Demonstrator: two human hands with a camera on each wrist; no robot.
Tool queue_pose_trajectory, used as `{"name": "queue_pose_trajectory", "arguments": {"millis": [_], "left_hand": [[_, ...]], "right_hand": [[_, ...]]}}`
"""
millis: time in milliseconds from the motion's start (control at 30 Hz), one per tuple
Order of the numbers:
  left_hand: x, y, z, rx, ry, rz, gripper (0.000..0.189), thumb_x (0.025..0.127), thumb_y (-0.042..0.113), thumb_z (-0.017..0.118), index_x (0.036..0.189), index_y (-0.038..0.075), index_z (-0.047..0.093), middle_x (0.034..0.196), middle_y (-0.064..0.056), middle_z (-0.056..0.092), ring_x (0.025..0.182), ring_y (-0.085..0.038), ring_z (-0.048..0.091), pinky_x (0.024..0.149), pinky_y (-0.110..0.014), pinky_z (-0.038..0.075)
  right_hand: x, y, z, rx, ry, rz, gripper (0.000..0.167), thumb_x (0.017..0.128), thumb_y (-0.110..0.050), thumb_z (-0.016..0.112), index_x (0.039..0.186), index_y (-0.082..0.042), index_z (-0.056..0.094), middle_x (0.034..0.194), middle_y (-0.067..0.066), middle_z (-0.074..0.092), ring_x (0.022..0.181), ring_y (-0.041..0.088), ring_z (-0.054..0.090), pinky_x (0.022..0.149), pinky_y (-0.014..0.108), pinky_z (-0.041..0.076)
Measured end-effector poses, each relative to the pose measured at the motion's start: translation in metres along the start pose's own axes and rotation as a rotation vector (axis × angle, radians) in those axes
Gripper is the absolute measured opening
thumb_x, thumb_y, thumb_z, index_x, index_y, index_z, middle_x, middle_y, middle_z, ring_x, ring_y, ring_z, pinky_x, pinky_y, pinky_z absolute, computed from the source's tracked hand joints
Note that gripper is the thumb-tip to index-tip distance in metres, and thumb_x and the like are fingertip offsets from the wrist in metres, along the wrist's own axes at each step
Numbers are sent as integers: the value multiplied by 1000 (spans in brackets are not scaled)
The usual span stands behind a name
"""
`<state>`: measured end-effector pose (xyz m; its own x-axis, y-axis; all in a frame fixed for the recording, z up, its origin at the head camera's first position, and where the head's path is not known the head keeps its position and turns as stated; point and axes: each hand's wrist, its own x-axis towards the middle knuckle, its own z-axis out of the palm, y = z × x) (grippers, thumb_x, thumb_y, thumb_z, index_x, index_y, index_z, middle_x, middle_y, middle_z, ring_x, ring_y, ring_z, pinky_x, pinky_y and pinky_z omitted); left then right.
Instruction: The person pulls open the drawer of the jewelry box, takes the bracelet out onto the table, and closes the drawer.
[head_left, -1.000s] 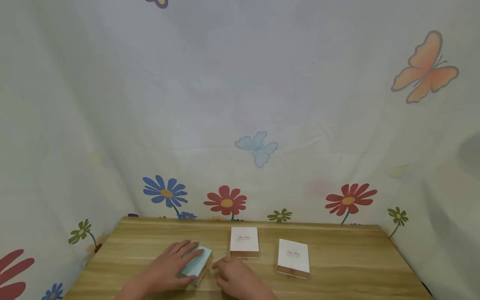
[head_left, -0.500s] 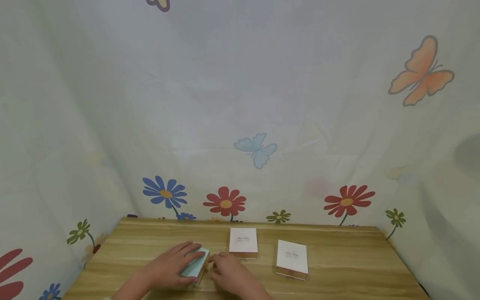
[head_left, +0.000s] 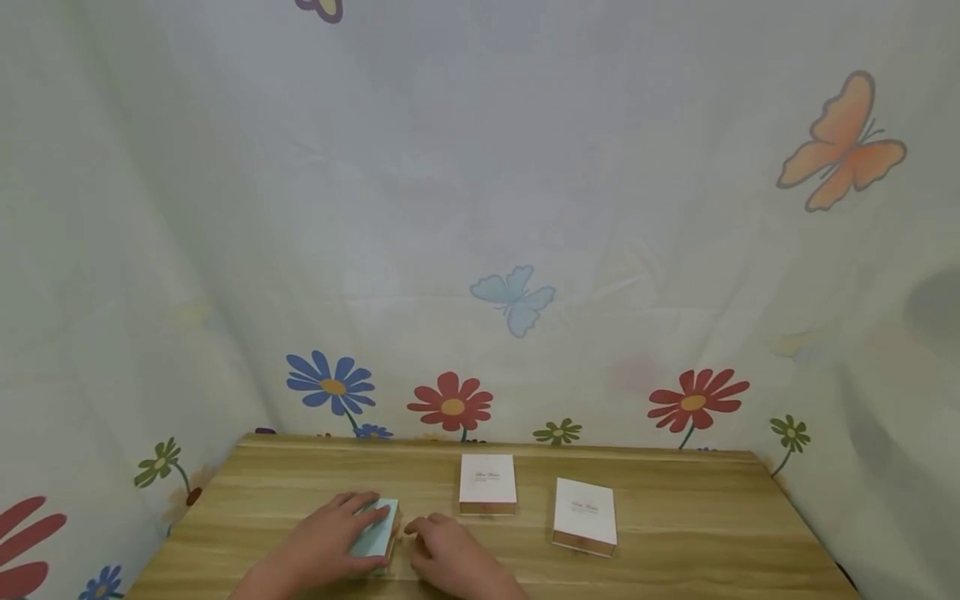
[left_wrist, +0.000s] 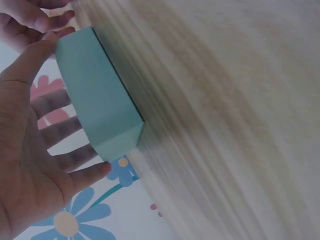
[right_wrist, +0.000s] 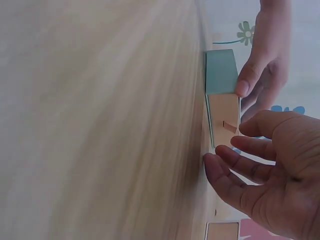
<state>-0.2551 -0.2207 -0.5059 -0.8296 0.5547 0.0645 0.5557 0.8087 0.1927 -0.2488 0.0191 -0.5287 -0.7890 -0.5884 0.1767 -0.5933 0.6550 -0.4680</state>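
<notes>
My left hand [head_left: 330,533] grips a small pale teal box [head_left: 377,533] at the left of the wooden table, thumb at its near side and fingers over the far side. In the left wrist view, the box [left_wrist: 100,95] shows a plain teal side and end. Its tan face [right_wrist: 221,112] turns toward my right hand, with a small ribbon tab [right_wrist: 230,127] sticking out. My right hand [head_left: 453,550] is close to that face, fingers loosely bent and apart. In the right wrist view, the fingertips of the right hand [right_wrist: 270,165] come right up by the tab.
Two white boxes with brown sides and small printed lettering lie to the right: one box [head_left: 487,482] farther back, another box [head_left: 585,512] turned slightly. Behind the wooden table [head_left: 675,525] hangs a white cloth [head_left: 390,217] printed with flowers and butterflies.
The teal box has shifted left and turned straighter under my left hand, which moved with it. My right hand has followed leftward. The white boxes stay in place.
</notes>
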Motion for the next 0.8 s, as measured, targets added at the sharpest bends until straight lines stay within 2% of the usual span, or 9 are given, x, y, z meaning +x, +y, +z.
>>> {"name": "queue_pose_trajectory", "arguments": {"millis": [100,233,367,467,533,667,800], "left_hand": [[0,2,0,-7,12,2,77,84,68,70,137,12,65,139,-14,58,123,-40,56,92,-57,51],[1,4,4,1,27,22,77,83,66,73,134,10,67,137,-16,59,119,-39,59,89,-53,54],[3,7,5,-20,35,26,77,82,65,74,134,8,67,136,-18,60,119,-40,59,90,-54,53],[5,8,4,-34,32,18,78,81,65,75,134,8,66,137,-18,59,120,-41,59,92,-57,52],[7,7,2,-31,22,7,79,80,65,75,135,9,66,137,-18,59,119,-40,59,92,-57,51],[8,2,1,-26,3,-17,79,78,64,78,135,10,67,137,-17,59,119,-39,60,92,-56,52],[7,-2,0,-29,1,-34,79,77,63,80,134,10,67,137,-17,60,118,-38,61,90,-55,52]], "right_hand": [[5,-1,5,17,25,1,28,90,-14,69,117,-7,70,81,-11,55,71,0,46,66,17,43],[11,-4,7,80,20,52,30,84,-14,70,113,-3,71,75,-8,56,66,3,46,61,19,43],[17,-5,5,128,-5,149,30,83,-21,74,108,-4,72,83,-2,60,71,7,51,64,22,47],[21,-5,4,123,-19,178,30,83,-30,79,103,-8,74,88,0,62,76,7,52,68,23,48],[25,-6,4,124,-30,177,31,82,-34,81,101,-10,74,88,-1,62,76,7,51,67,23,47],[31,-8,4,167,-47,176,24,80,-30,80,94,-12,73,83,-4,62,74,6,51,64,22,46],[36,-9,2,229,-60,187,13,85,-25,77,90,-13,73,81,-7,66,72,5,54,62,22,46]]}}
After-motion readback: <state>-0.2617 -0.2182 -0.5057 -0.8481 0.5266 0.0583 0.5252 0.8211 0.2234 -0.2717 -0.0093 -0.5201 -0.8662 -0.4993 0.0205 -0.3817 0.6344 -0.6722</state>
